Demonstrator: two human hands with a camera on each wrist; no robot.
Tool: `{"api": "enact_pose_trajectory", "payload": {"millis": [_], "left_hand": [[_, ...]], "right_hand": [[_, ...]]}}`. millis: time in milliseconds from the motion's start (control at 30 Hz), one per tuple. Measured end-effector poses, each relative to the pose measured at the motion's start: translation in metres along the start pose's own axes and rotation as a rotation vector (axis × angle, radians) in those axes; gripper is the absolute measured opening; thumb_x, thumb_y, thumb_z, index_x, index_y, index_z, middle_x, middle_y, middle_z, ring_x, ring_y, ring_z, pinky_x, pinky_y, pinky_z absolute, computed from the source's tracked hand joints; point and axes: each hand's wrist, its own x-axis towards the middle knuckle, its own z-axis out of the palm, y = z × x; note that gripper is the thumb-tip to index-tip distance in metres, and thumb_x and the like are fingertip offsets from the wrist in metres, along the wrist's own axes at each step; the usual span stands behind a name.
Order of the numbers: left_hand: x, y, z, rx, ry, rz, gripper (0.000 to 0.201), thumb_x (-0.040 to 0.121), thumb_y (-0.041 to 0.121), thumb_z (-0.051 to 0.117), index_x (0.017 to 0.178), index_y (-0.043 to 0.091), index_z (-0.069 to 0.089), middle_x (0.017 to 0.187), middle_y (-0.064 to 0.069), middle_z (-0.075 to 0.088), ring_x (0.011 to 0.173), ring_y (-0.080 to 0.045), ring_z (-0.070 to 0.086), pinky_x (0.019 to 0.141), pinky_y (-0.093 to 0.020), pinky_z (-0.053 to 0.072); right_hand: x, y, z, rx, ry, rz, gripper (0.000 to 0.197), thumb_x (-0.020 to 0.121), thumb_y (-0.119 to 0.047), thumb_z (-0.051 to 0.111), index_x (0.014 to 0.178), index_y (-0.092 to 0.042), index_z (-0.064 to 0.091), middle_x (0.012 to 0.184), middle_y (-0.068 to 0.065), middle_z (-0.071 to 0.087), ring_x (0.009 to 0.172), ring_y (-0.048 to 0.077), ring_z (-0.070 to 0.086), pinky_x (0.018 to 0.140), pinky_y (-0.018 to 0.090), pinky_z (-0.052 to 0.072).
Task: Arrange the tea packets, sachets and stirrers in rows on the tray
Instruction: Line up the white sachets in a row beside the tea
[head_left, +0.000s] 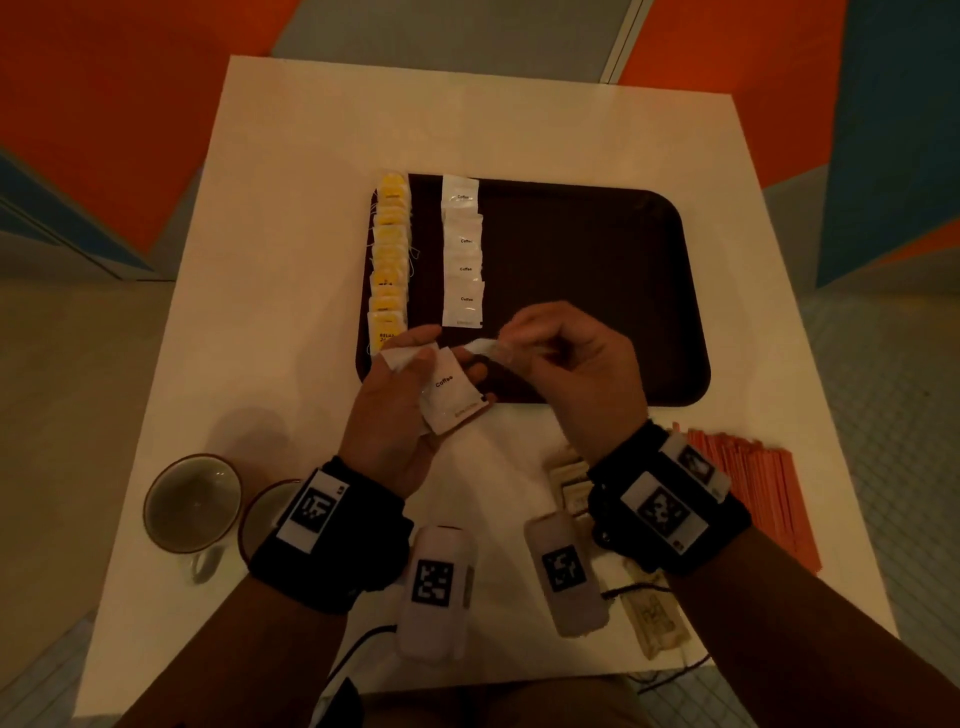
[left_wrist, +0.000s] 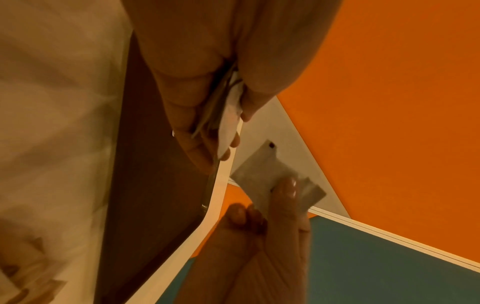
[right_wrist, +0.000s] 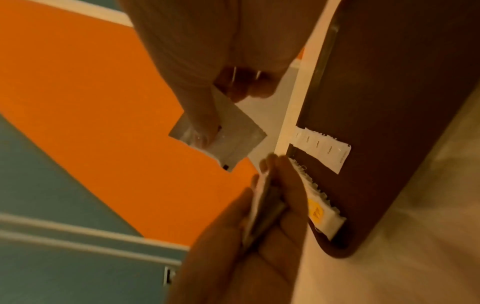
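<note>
A dark brown tray (head_left: 597, 260) lies on the white table (head_left: 291, 208). Along its left edge runs a row of yellow tea packets (head_left: 389, 260); beside it a row of white coffee sachets (head_left: 462, 254). My left hand (head_left: 410, 395) holds a small stack of coffee sachets (head_left: 449, 389) over the tray's near left corner, seen edge-on in the left wrist view (left_wrist: 228, 123). My right hand (head_left: 561, 358) pinches a single sachet (head_left: 488, 348) just above that stack; the right wrist view shows it (right_wrist: 228, 135) between thumb and fingers.
Orange stirrers (head_left: 753, 493) lie in a pile at the table's near right. Brown sachets (head_left: 571, 483) sit under my right wrist, more (head_left: 654, 618) near the front edge. Two cups (head_left: 192, 501) stand at the near left. Two white marker devices (head_left: 436, 587) lie at the front.
</note>
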Motion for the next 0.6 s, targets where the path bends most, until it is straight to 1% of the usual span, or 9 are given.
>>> {"api": "enact_pose_trajectory", "payload": {"millis": [67,133,167,233,300,400,467,533,600], "left_hand": [[0.001,0.000,0.002,-0.006,-0.003,0.010,0.021,0.099,0.017,0.033,0.103,0.021,0.053,0.090,-0.006,0.068,0.078,-0.018,0.066,0.070,-0.034,0.057],[0.003,0.001,0.001,-0.071,-0.019,-0.012,0.024,0.100,0.022,0.030,0.102,0.019,0.054,0.091,-0.005,0.069,0.076,-0.016,0.069,0.064,-0.029,0.058],[0.004,0.001,0.000,-0.126,-0.028,-0.035,0.027,0.100,0.027,0.029,0.102,0.018,0.054,0.091,-0.006,0.070,0.078,-0.017,0.070,0.064,-0.030,0.059],[0.007,0.005,-0.002,-0.208,-0.038,-0.085,0.035,0.098,0.037,0.028,0.100,0.017,0.056,0.094,-0.008,0.069,0.083,-0.020,0.071,0.068,-0.035,0.059],[0.010,0.008,-0.004,-0.218,-0.038,-0.115,0.042,0.096,0.046,0.027,0.098,0.017,0.057,0.092,-0.009,0.072,0.082,-0.022,0.071,0.069,-0.038,0.059],[0.011,0.009,-0.004,-0.174,-0.044,-0.148,0.047,0.090,0.056,0.031,0.094,0.018,0.057,0.088,-0.011,0.072,0.079,-0.024,0.071,0.069,-0.041,0.058],[0.011,0.009,-0.003,-0.094,-0.031,-0.155,0.049,0.088,0.060,0.032,0.091,0.019,0.057,0.080,-0.007,0.072,0.073,-0.019,0.071,0.064,-0.037,0.060],[0.010,0.009,0.000,0.005,-0.016,-0.115,0.049,0.089,0.059,0.029,0.090,0.019,0.056,0.066,0.000,0.070,0.062,-0.013,0.069,0.054,-0.027,0.057],[0.009,0.008,0.005,0.047,-0.006,-0.075,0.045,0.092,0.053,0.028,0.090,0.016,0.053,0.057,0.002,0.066,0.053,-0.009,0.064,0.049,-0.021,0.054]], "right_hand": [[-0.005,0.008,0.007,-0.122,-0.046,-0.147,0.010,0.074,0.002,0.070,0.078,-0.006,0.067,0.090,-0.003,0.058,0.082,0.001,0.057,0.072,0.014,0.049],[-0.011,0.021,0.013,-0.303,-0.143,-0.315,0.006,0.074,0.000,0.070,0.076,-0.006,0.068,0.091,-0.001,0.061,0.088,0.008,0.056,0.077,0.021,0.048],[-0.013,0.026,0.014,-0.374,-0.196,-0.381,0.003,0.075,-0.004,0.069,0.077,-0.006,0.069,0.092,0.002,0.064,0.090,0.012,0.056,0.079,0.024,0.048],[-0.014,0.034,0.015,-0.412,-0.249,-0.424,0.008,0.079,-0.011,0.066,0.082,-0.006,0.071,0.095,0.006,0.068,0.094,0.014,0.058,0.085,0.025,0.049],[-0.012,0.037,0.013,-0.405,-0.279,-0.458,0.012,0.082,-0.012,0.063,0.087,-0.005,0.072,0.099,0.009,0.069,0.098,0.014,0.059,0.094,0.027,0.048],[-0.007,0.042,0.007,-0.476,-0.338,-0.528,0.015,0.084,-0.013,0.059,0.092,-0.008,0.071,0.104,0.007,0.069,0.111,0.014,0.057,0.111,0.041,0.030],[-0.005,0.043,0.005,-0.512,-0.365,-0.564,0.014,0.084,-0.014,0.059,0.092,-0.011,0.071,0.105,0.005,0.069,0.116,0.016,0.054,0.112,0.046,0.024],[-0.006,0.042,0.007,-0.572,-0.310,-0.615,0.012,0.083,-0.021,0.062,0.087,-0.017,0.072,0.105,-0.001,0.066,0.114,0.018,0.052,0.105,0.048,0.030],[-0.008,0.038,0.009,-0.631,-0.200,-0.620,0.009,0.080,-0.028,0.066,0.081,-0.023,0.073,0.102,-0.007,0.056,0.107,0.017,0.050,0.094,0.039,0.036]]}}
